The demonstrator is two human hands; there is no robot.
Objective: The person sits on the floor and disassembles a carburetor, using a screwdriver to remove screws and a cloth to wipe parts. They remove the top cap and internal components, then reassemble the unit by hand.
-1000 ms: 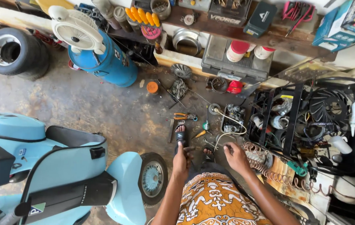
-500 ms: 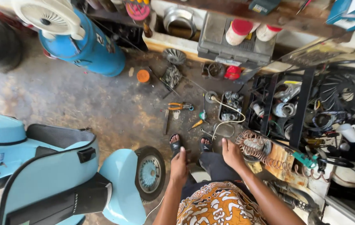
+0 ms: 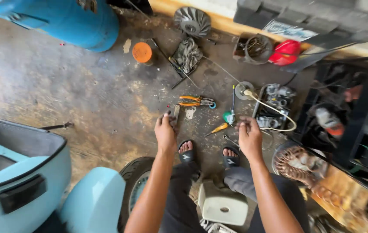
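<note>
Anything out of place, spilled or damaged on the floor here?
Tools lie scattered on the stained concrete floor: orange-handled pliers, a green-handled screwdriver and a dirty rag. Nothing looks freshly spilled or broken. The left hand touches a flat tool.

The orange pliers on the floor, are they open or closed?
Nearly closed. The orange pliers lie flat on the concrete floor, handles close together with only a thin gap. Neither hand touches them.

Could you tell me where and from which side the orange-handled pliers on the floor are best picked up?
Grip the pliers by the two orange handles, reaching from above: they lie flat, handles pointing left with bare floor around them.
</note>
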